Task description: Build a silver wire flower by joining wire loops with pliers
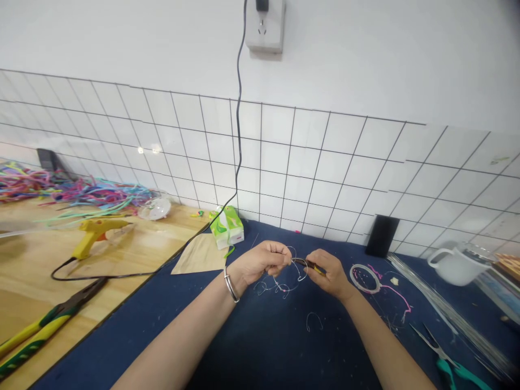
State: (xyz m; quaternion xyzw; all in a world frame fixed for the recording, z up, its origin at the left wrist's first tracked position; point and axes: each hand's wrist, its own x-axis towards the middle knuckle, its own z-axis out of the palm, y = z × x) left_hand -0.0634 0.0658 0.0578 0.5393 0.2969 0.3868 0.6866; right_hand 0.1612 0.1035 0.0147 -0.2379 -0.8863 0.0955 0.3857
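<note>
My left hand (273, 258), with a silver bangle (231, 285) at its wrist, pinches a piece of thin silvery wire (301, 277) bent into loops. Closed around small pliers (309, 265) with dark jaws and yellow on the handle, my right hand (330, 272) is just to the right. The jaws reach the wire close to my left fingertips; whether they grip it is too small to tell. Below my left hand hang or lie more curled wire loops (281, 288) with a tiny pink spot. A loose bent wire (314, 322) rests on the dark blue cloth (260, 346).
Right: a white ring with pink thread (352, 277), teal-handled scissors (446, 364), a bundle of straight wires (447, 303), a white mug (457, 265) and a black phone-like slab (382, 235). Left: a tissue pack (227, 227), yellow glue gun (91, 236), large pliers (52, 319) and a black cord (239, 108).
</note>
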